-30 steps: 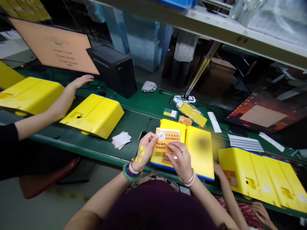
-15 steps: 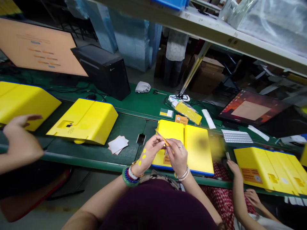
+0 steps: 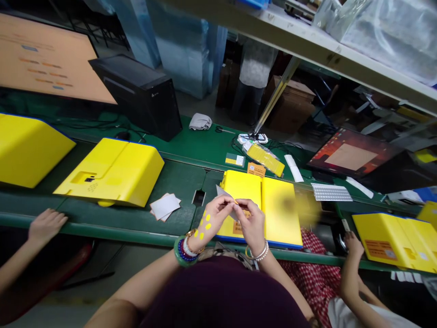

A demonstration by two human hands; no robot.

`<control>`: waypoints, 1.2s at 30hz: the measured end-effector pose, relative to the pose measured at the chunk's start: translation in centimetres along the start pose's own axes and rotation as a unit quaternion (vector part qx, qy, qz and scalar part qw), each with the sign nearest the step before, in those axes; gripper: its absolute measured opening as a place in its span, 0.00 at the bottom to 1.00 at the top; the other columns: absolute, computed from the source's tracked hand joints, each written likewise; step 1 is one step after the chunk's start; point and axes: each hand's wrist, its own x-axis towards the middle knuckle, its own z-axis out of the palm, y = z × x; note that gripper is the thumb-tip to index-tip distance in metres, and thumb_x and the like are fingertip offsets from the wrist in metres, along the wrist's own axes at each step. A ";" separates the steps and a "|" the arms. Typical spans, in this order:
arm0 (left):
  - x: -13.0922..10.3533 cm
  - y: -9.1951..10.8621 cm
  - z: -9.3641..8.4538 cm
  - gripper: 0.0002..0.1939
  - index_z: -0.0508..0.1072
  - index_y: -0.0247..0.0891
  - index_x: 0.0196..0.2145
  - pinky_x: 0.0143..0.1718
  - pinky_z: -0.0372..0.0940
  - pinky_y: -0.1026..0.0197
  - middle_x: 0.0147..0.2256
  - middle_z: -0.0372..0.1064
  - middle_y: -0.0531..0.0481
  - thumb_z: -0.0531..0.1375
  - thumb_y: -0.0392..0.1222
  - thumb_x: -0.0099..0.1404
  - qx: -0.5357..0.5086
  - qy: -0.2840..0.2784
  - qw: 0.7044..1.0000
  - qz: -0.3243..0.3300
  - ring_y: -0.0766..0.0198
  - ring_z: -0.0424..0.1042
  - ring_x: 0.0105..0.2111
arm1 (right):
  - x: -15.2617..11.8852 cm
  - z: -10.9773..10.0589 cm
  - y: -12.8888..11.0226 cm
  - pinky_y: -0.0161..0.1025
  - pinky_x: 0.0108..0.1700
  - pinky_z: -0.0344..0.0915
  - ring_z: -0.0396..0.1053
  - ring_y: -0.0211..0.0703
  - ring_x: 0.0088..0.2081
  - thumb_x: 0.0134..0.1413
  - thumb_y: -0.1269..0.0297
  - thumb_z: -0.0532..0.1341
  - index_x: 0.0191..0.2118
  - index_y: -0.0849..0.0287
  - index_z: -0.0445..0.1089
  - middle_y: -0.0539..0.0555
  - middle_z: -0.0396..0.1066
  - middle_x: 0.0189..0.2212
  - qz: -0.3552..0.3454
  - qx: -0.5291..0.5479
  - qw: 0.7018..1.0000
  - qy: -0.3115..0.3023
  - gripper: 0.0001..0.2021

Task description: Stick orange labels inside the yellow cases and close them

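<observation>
Both my hands meet over a yellow box-like unit with a blue edge. Between them is an orange sticker label, its pale grey back turned up. My left hand pinches it and has several yellow dots stuck on its back. My right hand is closed at the label's near edge, fingertips touching the left ones. Partly hidden under my hands, another orange label lies on the unit. A further orange label rests just behind the unit.
White-backed sheets lie left on the green bench. More yellow units stand left and right. A co-worker's hand rests on the left bench edge; another hand is at right. Behind are yellow sticker sheets and scissors.
The label in my fingers has turned so its grey back shows. The left co-worker's hand dropped from the far-left unit to the bench edge. The right-hand unit moved farther right.
</observation>
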 end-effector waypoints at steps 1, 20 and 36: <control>-0.1 -0.3 -0.1 0.09 0.74 0.36 0.33 0.37 0.64 0.64 0.33 0.69 0.50 0.61 0.45 0.64 0.022 -0.005 1.000 0.011 0.64 0.69 0.34 | 0.0 0.0 0.0 0.40 0.42 0.69 0.72 0.42 0.37 0.58 0.58 0.63 0.37 0.57 0.74 0.53 0.75 0.34 0.033 0.035 0.999 -0.001 0.08; -1.9 -0.6 -1.0 0.08 0.73 0.38 0.33 0.34 0.66 0.66 0.35 0.65 0.50 0.58 0.43 0.66 0.118 0.025 0.991 0.061 0.65 0.69 0.34 | 0.3 0.7 -0.2 0.38 0.38 0.70 0.72 0.41 0.33 0.55 0.56 0.64 0.32 0.59 0.74 0.52 0.75 0.30 0.077 0.116 0.989 -0.046 0.11; -1.6 -0.4 -1.9 0.07 0.73 0.38 0.31 0.38 0.63 0.63 0.32 0.67 0.50 0.60 0.42 0.64 0.116 0.038 0.990 0.064 0.63 0.68 0.35 | 1.1 1.0 0.1 0.40 0.39 0.69 0.72 0.43 0.34 0.59 0.56 0.60 0.33 0.58 0.74 0.53 0.75 0.30 0.034 0.046 0.996 -0.070 0.11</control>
